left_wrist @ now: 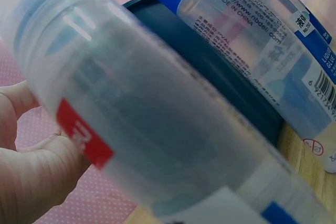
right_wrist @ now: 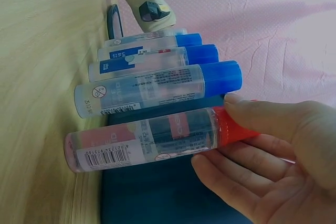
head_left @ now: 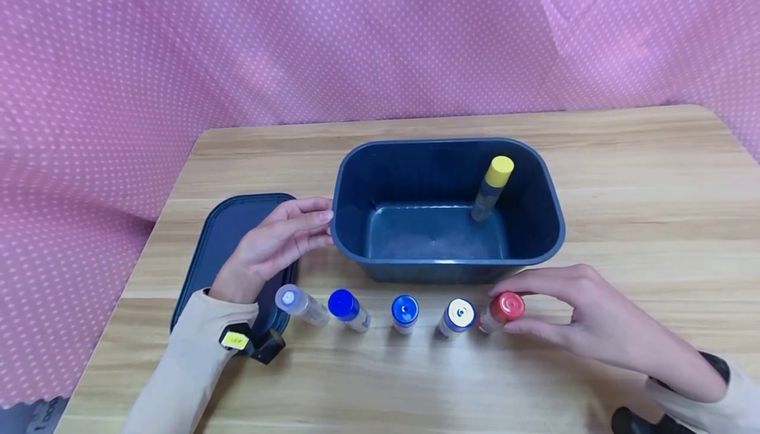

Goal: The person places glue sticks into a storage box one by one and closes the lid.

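My right hand pinches the red cap of a clear glue bottle, which stands upright on the table. My left hand touches the left end of a dark blue plastic box with fairly straight fingers. Inside the box, a yellow-capped glue bottle leans toward the right wall. In a row before the box stand a clear-capped glue bottle, two blue-capped glue bottles and a glue bottle with a white-topped blue cap, nearest the red-capped one.
A dark blue lid lies flat to the left of the box, partly under my left hand and forearm. Wood-grain table extends to the right of the box. Behind the table hangs a pink dotted cloth.
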Motion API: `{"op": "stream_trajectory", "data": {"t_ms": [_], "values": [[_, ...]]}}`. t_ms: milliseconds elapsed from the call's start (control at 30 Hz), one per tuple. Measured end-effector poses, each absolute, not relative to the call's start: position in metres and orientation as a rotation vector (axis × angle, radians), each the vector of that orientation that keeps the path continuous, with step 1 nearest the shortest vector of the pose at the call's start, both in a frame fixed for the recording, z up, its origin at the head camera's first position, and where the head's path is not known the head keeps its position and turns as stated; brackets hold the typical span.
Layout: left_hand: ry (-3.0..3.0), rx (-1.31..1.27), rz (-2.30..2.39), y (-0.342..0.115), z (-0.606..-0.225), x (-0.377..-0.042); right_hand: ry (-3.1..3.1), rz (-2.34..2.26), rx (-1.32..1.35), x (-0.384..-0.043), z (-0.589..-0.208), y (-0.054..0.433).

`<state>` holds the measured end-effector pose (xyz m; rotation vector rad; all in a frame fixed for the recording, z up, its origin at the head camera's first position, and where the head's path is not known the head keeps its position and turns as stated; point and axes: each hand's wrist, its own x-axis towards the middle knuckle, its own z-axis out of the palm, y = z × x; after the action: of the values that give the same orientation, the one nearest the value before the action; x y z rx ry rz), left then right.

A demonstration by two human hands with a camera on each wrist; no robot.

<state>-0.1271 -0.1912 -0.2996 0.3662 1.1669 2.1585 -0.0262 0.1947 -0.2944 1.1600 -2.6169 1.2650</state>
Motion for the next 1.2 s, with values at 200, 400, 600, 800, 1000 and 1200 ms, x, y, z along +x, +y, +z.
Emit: {"op": "stream_trajectory", "data": {"t_ms": [200,400,600,800,1000,1200], "values": [[1.183,0.363,2.152,-0.191,-0.298,-0.127,-2.573,1.278,1.188,-0.026,-0.294,0.195],[1.185,0.361,2.151,-0.191,-0.298,-0.127,-2.571,1.267,1.136,-0.023,-0.292,0.195],[1.197,0.328,2.147,-0.19,-0.297,-0.126,-2.542,1.236,1.166,-0.024,-0.283,0.195],[1.175,0.355,2.159,-0.189,-0.298,-0.127,-2.525,1.17,1.175,-0.024,-0.267,0.199],[1.164,0.366,2.156,-0.187,-0.301,-0.127,-2.45,1.164,1.189,-0.026,-0.255,0.206],[1.155,0.389,2.163,-0.191,-0.302,-0.127,-2.425,1.174,1.192,-0.031,-0.254,0.208]]}}
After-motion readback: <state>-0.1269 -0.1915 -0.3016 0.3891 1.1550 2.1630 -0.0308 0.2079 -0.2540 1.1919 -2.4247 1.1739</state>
